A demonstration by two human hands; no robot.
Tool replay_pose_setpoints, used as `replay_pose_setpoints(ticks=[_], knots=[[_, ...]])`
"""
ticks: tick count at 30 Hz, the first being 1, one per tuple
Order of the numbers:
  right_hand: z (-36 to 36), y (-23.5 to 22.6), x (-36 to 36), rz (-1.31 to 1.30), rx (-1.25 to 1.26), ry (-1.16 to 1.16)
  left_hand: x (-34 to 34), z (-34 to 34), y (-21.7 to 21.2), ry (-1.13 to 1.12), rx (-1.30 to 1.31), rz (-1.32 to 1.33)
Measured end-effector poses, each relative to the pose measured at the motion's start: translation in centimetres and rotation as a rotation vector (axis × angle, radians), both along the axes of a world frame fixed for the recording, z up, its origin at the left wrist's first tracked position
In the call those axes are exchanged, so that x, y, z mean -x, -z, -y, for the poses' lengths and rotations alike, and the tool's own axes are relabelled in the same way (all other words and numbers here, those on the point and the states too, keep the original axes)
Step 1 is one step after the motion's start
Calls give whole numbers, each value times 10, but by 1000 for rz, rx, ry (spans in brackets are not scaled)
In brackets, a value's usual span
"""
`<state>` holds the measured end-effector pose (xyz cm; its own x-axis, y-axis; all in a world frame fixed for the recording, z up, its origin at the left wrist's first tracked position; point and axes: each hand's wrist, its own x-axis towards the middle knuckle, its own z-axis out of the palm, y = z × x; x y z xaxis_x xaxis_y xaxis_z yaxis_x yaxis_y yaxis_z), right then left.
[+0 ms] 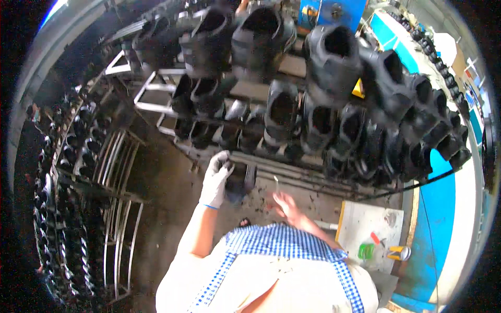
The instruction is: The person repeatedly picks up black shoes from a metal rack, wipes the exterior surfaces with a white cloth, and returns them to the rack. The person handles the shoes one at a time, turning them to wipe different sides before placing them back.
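Note:
My left hand (215,180), in a white glove, grips a dark shoe (243,178) by its side, low in front of the rack. My bare right hand (286,205) is just to the right of that shoe, apart from it. Its fingers are bent round a thin stick-like tool with a pale tip (276,180); what kind it is I cannot make out. Black shoes (282,112) stand in rows on the metal rack (151,107) beyond both hands.
Another rack (125,208) full of dark shoes runs along the left. To the right, a white board (381,219) carries a green container (367,251), a yellow can (399,253) and a small red item (374,238). A blue-sided conveyor (441,224) curves past at far right.

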<state>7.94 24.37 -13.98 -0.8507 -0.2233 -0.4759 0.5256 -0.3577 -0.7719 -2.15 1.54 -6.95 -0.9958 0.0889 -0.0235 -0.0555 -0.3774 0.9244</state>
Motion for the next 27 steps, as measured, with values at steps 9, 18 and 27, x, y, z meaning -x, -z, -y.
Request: replay_pose_setpoints(ticks=[9, 18, 27], knots=[[28, -42, 18, 62, 363, -197, -68, -3, -73, 484, 852, -701], [39, -54, 12, -389, 86, -192, -61, 41, -64, -350, 328, -430], [-8, 37, 6, 189, 213, -59, -32, 31, -83, -147, -53, -179]])
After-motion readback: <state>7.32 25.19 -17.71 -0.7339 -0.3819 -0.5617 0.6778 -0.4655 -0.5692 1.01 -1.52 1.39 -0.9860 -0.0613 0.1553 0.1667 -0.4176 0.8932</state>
